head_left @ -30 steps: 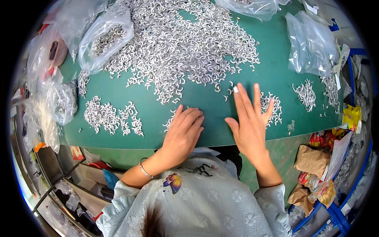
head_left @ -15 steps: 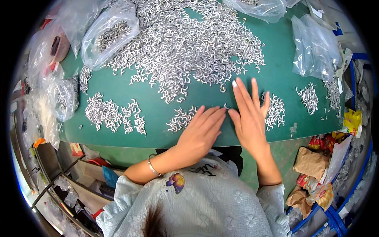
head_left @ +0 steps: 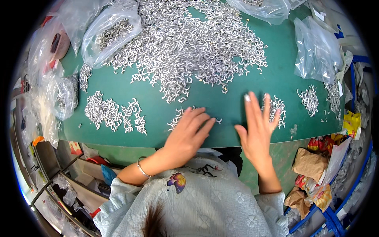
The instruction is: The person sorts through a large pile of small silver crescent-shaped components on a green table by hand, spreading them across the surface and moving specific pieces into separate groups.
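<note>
Small curved silvery metal pieces lie in a large heap (head_left: pixel 197 47) at the far middle of the green table (head_left: pixel 225 138). My left hand (head_left: pixel 187 132) is flat and open, palm down, partly covering a small pile of the pieces (head_left: pixel 174 118). One loose curved piece (head_left: pixel 218 120) rests just by its fingertips. To the right, my right hand (head_left: pixel 256 134) is open with fingers spread, holding nothing visible. Its fingers reach over the edge of another small pile (head_left: pixel 278 106). Whether either hand touches the pieces under it cannot be made out.
At the left lie a wider pile (head_left: pixel 104 112) and clear plastic bags of pieces (head_left: pixel 112 33). On the right are a small pile (head_left: pixel 308 100) and flattened clear bags (head_left: pixel 316 47). Brown paper packages (head_left: pixel 310 164) stand below the table's right side.
My hands have moved apart: the left a little leftward, the right rightward and nearer to me. The loose piece between them now lies closer to the left fingertips.
</note>
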